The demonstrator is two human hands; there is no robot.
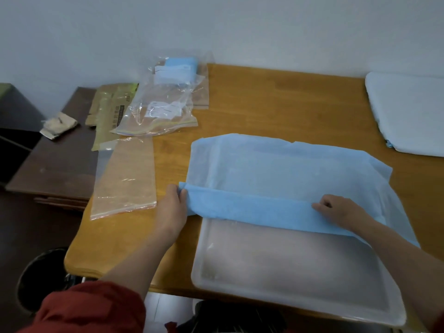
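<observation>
I see blue sheet (pixel 288 169) draped over far half of translucent tray (pixel 288 272) on wooden table (pixel 276 99), its near edge folded back into band. Band's left end pinched by left hand (pixel 173 207); right hand (pixel 338 210) curls on fold toward right side, gripping it. 2 hands well apart. Far left lie clear bags (pixel 153 111).

Clear zip bags (pixel 153 109) and brown envelopes (pixel 108 111) beyond the left hand (pixel 171 207); white pad (pixel 408 114) far beyond the right hand (pixel 341 210).
</observation>
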